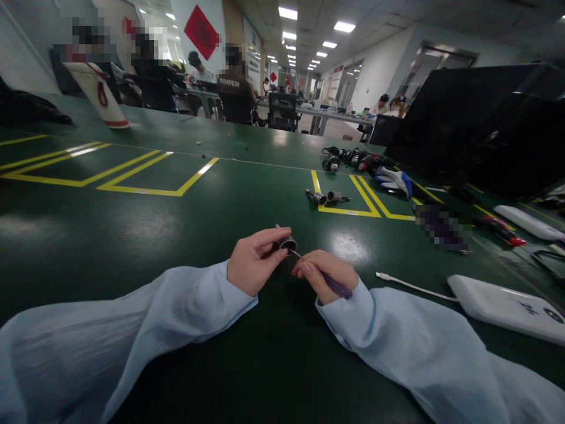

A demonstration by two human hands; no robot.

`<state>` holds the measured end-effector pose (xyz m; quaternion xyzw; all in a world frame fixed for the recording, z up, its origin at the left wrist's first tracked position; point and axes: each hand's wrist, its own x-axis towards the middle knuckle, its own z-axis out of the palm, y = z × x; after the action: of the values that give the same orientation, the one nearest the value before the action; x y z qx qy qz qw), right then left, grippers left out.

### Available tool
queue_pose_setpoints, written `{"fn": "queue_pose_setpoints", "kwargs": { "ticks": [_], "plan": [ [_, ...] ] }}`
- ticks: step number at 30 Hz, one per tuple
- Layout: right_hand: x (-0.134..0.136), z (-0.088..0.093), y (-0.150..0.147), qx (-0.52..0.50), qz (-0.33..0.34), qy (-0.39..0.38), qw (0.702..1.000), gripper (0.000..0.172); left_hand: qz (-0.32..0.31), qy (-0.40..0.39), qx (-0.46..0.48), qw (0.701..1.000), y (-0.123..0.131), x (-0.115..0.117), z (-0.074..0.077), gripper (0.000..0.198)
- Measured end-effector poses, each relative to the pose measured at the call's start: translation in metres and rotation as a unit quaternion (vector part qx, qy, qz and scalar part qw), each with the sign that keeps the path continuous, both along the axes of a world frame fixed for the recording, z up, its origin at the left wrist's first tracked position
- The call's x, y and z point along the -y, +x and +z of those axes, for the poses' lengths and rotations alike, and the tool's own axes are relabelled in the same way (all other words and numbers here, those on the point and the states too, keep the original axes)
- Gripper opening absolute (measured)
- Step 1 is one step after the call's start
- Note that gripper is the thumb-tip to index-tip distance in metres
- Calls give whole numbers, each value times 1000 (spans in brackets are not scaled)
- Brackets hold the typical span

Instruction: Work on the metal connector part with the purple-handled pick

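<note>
Between the thumb and fingers of my left hand is a small metal cup-shaped hole saw, its round mouth turned toward me and to the right. My right hand is closed round a screwdriver with a dark purple handle. The screwdriver's thin shaft points up and left into the mouth of the hole saw; its tip is hidden there. Both hands are just above the green tabletop. Farther off, two similar hole saws with shanks lie beside a yellow tape line.
Several dark metal parts are heaped behind, near a blue-and-white glove. At right lie a white power bank with a cable, and a red-black tool. A paper cup stands far left. People sit at desks beyond.
</note>
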<state>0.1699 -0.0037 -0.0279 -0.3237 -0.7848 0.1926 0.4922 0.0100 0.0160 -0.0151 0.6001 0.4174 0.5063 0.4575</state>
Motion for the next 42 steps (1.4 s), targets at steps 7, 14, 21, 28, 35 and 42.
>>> {"fn": "queue_pose_setpoints", "kwargs": {
  "ticks": [7, 14, 21, 28, 35, 42],
  "plan": [
    [1, 4, 2, -75, 25, -85, 993, 25, -13, 8, 5, 1000, -1, -1, 3, 34],
    [-10, -2, 3, -305, 127, -313, 891, 28, -24, -58, 15, 998, -2, -2, 7, 41],
    [-9, -2, 3, -283, 116, -307, 901, 29, -17, -68, 32, 997, -2, -2, 5, 41],
    [-3, 6, 3, -210, 69, -259, 940, 28, -21, -37, -3, 999, -3, -2, 6, 40],
    [8, 11, 3, 43, 4, -40, 998, 24, 16, 40, -35, 998, 0, 5, 3, 28],
    [2, 7, 4, -178, 81, -235, 952, 30, -15, -12, -23, 1000, -3, 6, 9, 34]
  ]
}}
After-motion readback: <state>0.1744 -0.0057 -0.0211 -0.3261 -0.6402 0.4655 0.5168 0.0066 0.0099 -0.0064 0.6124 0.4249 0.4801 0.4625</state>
